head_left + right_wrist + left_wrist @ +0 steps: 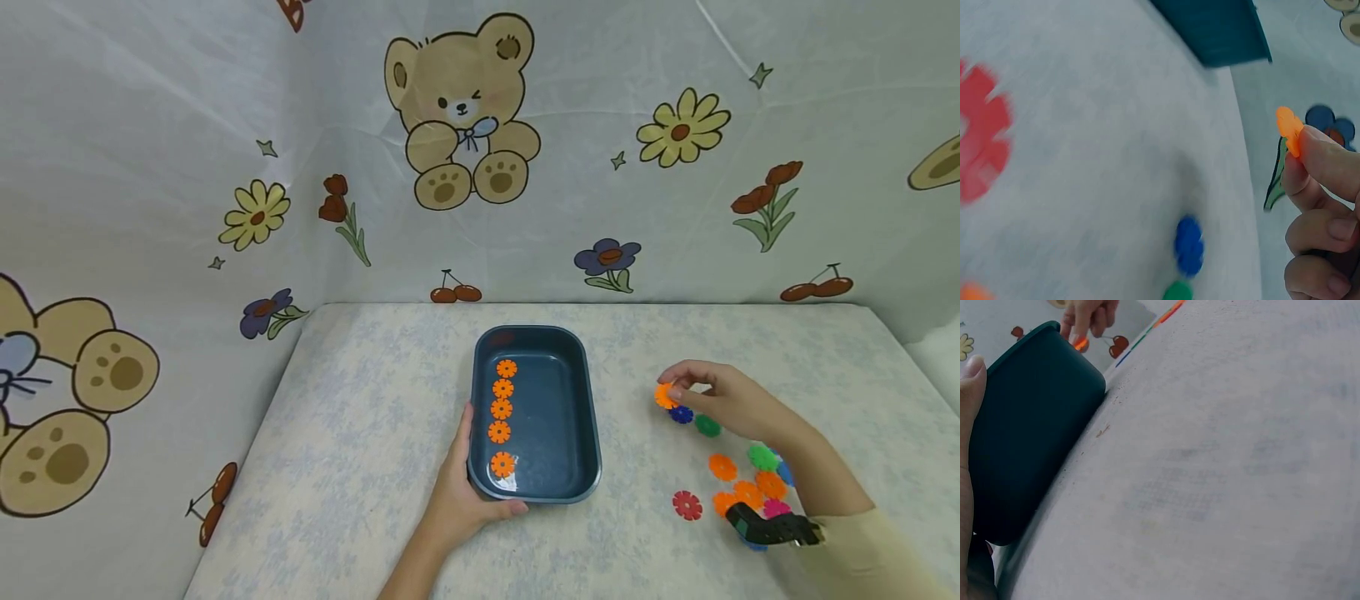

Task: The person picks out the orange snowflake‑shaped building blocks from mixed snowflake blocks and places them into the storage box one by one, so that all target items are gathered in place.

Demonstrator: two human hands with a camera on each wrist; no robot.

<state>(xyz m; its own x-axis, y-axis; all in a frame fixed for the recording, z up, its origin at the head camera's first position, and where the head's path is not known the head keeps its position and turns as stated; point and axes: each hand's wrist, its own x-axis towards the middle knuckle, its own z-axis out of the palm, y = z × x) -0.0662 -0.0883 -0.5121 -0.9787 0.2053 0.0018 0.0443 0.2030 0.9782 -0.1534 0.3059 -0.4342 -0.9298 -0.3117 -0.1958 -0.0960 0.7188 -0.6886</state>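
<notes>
Orange flower-shaped plastic disc (664,396) is pinched between the fingertips of the right hand (720,400), just above the worktop (375,417). The dark teal rectangular plastic tray (592,417) lies at about 9 o'clock from this hand, its long axis running from 12 to 6 o'clock. The left hand (459,492) holds the tray's near left corner, fingers straight along the wall, thumb on the front. Five orange discs (501,409) lie in one row inside.

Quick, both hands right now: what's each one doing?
Left hand: grips the near left corner of the blue tray.
Right hand: pinches an orange flower piece just above the table.
</notes>
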